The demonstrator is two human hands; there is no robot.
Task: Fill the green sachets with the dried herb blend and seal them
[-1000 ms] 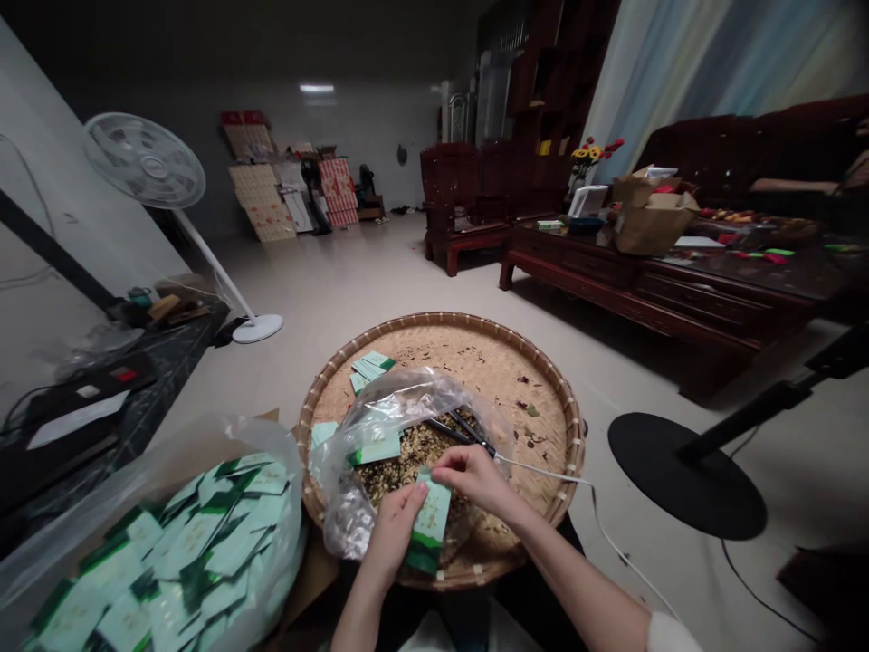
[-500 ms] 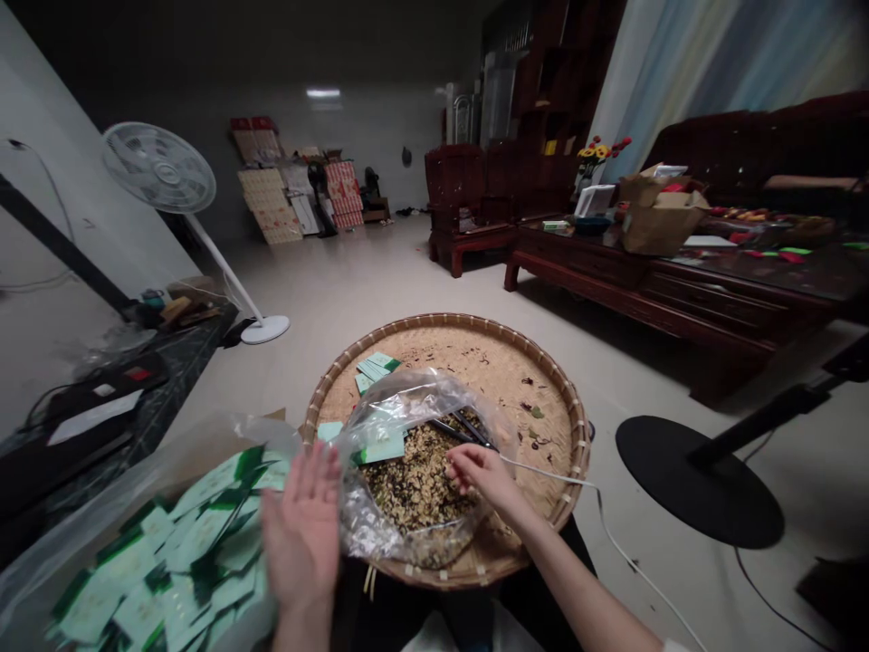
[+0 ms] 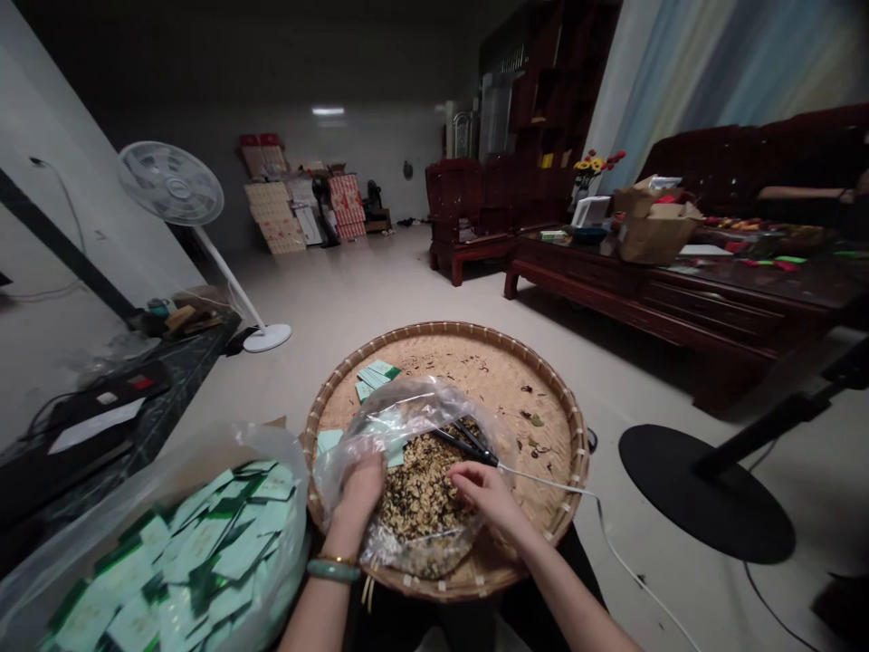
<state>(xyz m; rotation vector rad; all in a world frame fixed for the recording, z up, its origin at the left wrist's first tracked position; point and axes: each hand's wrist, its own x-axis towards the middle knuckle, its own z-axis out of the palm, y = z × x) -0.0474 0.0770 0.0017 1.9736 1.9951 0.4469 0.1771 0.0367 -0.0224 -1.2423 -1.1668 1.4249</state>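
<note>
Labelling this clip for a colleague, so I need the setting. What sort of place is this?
Probably a home living room doubling as a small packing workspace: a carved dark-wood sofa and long wooden table furnish it, while stacked cartons and a large woven bamboo tray on the floor suggest work.

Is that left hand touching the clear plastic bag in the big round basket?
Touching: the head view shows the left hand inside the clear plastic bag, with plastic lying against it.

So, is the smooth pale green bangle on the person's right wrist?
No, the smooth pale green bangle is on the left wrist, beside a thin gold bracelet, and the right wrist shows no bangle.
</note>
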